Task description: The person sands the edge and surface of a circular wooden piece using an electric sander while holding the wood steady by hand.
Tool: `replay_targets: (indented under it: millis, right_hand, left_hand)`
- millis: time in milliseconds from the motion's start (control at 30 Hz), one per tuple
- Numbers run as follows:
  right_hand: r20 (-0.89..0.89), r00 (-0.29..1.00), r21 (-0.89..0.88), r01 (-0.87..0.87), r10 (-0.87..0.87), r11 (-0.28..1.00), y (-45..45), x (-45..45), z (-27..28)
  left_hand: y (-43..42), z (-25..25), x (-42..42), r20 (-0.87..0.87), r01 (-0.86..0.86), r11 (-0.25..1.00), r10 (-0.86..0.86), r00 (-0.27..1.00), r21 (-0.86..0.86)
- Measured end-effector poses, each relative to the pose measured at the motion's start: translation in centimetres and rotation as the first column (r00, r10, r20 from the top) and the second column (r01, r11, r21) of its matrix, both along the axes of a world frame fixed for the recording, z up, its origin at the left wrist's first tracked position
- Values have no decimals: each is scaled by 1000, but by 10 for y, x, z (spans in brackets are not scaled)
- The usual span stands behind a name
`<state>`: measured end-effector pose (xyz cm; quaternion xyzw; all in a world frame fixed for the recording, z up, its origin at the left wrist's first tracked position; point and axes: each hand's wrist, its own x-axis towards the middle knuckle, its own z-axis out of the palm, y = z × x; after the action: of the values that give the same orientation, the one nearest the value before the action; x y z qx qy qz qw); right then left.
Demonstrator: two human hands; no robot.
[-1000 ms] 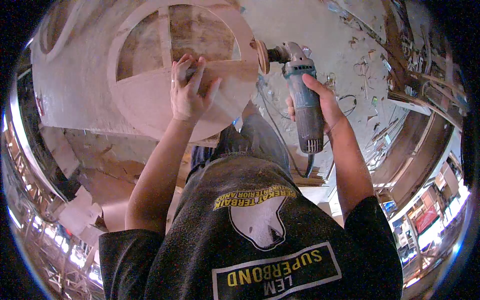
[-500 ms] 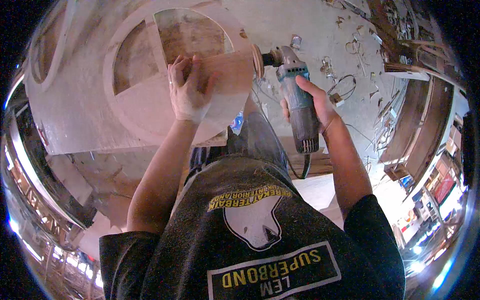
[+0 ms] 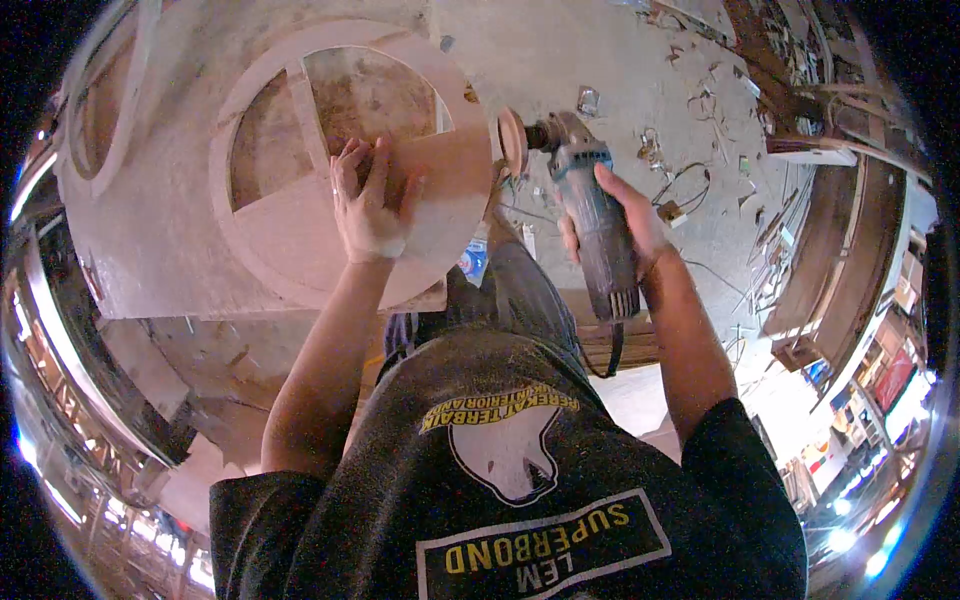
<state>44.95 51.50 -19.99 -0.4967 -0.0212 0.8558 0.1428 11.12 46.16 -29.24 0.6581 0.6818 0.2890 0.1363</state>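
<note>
My right hand (image 3: 630, 220) is wrapped round the body of a teal and dark angle grinder (image 3: 595, 215). Its sanding disc (image 3: 513, 142) stands on edge beside the rim of a round wooden panel (image 3: 300, 245), with a narrow gap showing between them. The panel is pale and dusty, with cut-out openings in its upper part. My left hand (image 3: 370, 205) lies on the panel near the lower edge of an opening, fingers stretched out and a ring on one of them. The grinder's cord (image 3: 615, 352) hangs down from its rear end.
Beneath the panel is a dusty light board (image 3: 130, 270). Another curved wooden frame (image 3: 125, 130) lies at the upper left. Scraps and a loop of wire (image 3: 690, 180) litter the floor at right, near long brown boards (image 3: 835, 230). A blue-and-white packet (image 3: 473, 262) shows by my leg.
The grinder's disc has come away from the panel's rim, leaving a small gap. My left hand stays on the panel, and the whole view has shifted slightly.
</note>
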Motion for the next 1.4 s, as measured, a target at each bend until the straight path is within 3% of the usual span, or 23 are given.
replay_targets:
  millis: [233, 533, 933, 1133, 1400]
  right_hand:
    - [80, 979, 18, -189, 187, 982, 81, -13, 14]
    - [156, 957, 60, -258, 246, 964, 74, -16, 16]
    - [189, 974, -7, -128, 127, 992, 23, -18, 19]
    - [219, 975, -52, -17, 28, 999, -13, -21, 19]
    - [201, 978, 5, 48, -48, 999, -68, -29, 23]
  left_hand:
    - [-1, 18, 10, -74, -50, 999, 49, 996, -12]
    - [-1, 19, 8, -62, -64, 996, 61, 996, -59]
    - [2, 10, 0, -76, 7, 1000, -9, 997, -30]
    - [-4, 3, -1, 40, -10, 1000, 11, 999, -18]
    - [-7, 9, -3, -17, -4, 998, 3, 1000, -63]
